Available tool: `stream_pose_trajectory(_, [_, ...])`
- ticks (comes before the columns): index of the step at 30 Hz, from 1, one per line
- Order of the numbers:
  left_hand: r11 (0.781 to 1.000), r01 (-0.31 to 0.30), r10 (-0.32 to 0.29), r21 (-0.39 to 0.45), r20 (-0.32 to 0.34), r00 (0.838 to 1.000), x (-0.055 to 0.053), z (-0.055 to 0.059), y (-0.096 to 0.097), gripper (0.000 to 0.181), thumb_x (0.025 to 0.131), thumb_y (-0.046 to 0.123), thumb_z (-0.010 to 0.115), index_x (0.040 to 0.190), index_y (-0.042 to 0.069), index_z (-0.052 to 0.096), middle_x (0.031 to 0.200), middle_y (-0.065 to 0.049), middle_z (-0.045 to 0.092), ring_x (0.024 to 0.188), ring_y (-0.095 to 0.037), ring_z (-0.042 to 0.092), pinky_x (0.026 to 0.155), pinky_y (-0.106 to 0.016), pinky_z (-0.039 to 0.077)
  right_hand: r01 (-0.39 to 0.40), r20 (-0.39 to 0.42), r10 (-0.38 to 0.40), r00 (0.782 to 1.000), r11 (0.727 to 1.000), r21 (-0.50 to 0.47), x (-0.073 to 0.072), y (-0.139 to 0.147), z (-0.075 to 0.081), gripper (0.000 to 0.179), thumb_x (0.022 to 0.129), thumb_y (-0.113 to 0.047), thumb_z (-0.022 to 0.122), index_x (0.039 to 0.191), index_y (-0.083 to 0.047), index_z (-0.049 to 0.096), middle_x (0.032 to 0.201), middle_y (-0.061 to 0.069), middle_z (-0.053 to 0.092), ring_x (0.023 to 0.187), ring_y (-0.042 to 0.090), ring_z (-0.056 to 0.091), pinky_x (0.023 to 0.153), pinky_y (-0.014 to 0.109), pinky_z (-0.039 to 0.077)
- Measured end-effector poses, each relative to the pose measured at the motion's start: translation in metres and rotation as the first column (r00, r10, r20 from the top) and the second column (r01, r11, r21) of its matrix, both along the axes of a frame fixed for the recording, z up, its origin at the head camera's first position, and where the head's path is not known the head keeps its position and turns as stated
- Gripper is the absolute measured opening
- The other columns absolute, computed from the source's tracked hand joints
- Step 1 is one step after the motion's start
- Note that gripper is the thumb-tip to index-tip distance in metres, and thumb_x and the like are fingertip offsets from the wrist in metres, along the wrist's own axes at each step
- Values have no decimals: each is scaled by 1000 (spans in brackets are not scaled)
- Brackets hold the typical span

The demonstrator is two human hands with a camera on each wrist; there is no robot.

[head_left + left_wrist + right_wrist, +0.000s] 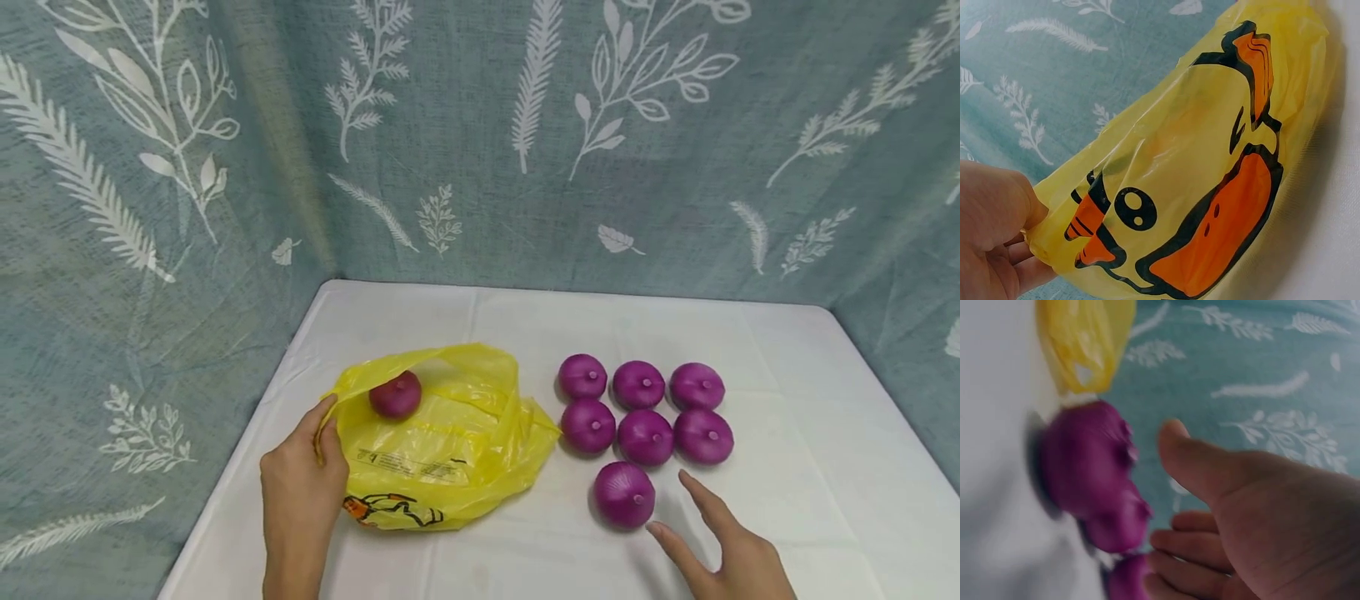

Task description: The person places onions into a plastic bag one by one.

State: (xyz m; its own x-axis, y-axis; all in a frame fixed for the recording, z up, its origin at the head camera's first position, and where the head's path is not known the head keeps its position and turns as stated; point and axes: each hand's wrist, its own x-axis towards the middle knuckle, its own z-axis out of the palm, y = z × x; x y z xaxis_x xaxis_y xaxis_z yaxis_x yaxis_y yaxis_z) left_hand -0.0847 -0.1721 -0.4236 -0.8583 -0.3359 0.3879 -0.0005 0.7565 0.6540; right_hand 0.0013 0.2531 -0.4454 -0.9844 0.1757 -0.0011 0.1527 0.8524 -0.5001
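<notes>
My left hand [303, 475] pinches the left edge of a yellow plastic bag [442, 500], which lies on its side with its mouth held up. One red onion [395, 395] shows inside the bag. A printed duck face [1204, 219] covers the bag's outside in the left wrist view. Thumb and fingers spread apart, my right hand [731, 542] is just to the right of the nearest onion [624, 496], holding nothing. Behind that onion, several more red onions [646, 437] stand in two rows. The right wrist view is blurred.
The white-covered table [795, 392] has its far edge close to a teal curtain [480, 233] printed with white leaves. More curtain hangs along the left and right sides. The bag's right tip reaches the front row of onions.
</notes>
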Motion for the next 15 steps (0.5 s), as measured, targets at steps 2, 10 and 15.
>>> stream_pose_trajectory(2, [1000,4,-4,2,4,1000,0,0,1,34,105,4,59,137,2,69,123,-26,72,97,-46,74,81,-62,58,25,-14,-26,1000,999,-30,0,-9,-3,84,93,-61,75,155,-10,51,132,34,66,116,52,67,89,62,57])
stream_pose_trajectory(10, [1000,5,-5,6,19,1000,-1,-1,0,34,105,5,60,138,2,69,126,-26,71,110,-46,70,86,-63,56,70,55,-64,996,992,-103,-4,-34,-16,95,90,-64,75,163,-14,40,142,31,61,125,51,63,95,63,54])
stream_pose_trajectory(15, [1000,-2,2,6,20,1000,1,-1,-2,34,105,5,60,138,2,69,126,-25,71,109,-46,70,86,-63,57,76,78,-69,995,992,-99,-8,-43,-23,98,89,-66,76,162,-10,40,146,30,58,127,52,61,97,62,54])
